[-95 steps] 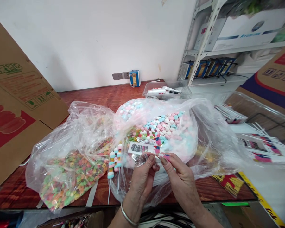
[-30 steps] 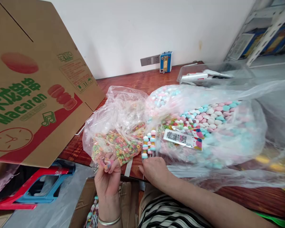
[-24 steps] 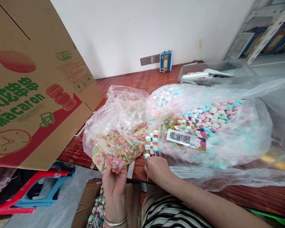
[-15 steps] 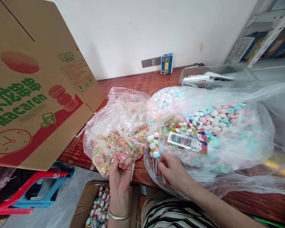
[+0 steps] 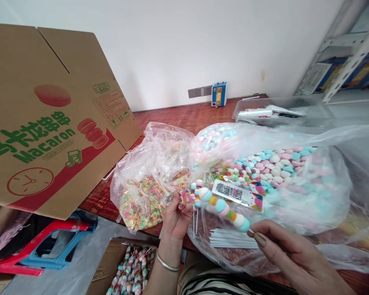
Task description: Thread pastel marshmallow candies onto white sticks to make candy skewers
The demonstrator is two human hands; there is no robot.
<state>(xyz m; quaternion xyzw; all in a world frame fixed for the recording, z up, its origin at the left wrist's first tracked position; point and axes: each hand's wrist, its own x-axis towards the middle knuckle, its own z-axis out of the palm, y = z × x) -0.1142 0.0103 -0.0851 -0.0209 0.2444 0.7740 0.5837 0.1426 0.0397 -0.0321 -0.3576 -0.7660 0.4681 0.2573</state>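
Observation:
My right hand (image 5: 290,252) pinches the white stick of a candy skewer (image 5: 223,206), strung with blue, white and pink marshmallows and yellow-orange rings. The skewer slants up toward my left hand (image 5: 175,221), its far end close to the small printed plastic wrapper (image 5: 187,197) pinched there. Whether the tip touches the wrapper, I cannot tell. Behind lie more skewers (image 5: 197,198), partly hidden. Printed wrappers (image 5: 238,194) sit on the clear bag of pastel marshmallows (image 5: 276,166). White sticks (image 5: 230,239) lie below. To the left is a clear bag of candy rings (image 5: 144,200).
A large cardboard box (image 5: 58,135) stands at left. On the floor, an open carton (image 5: 103,262) contains many finished-looking skewers beside a red and blue stool (image 5: 58,246). A clear tray (image 5: 283,114) and a blue device (image 5: 219,94) are at the back. Part of another person shows far left.
My right hand has lifted a candy skewer from the group and moved right, turning it toward my left hand. My left hand has shifted right with the wrapper. The view has also shifted slightly.

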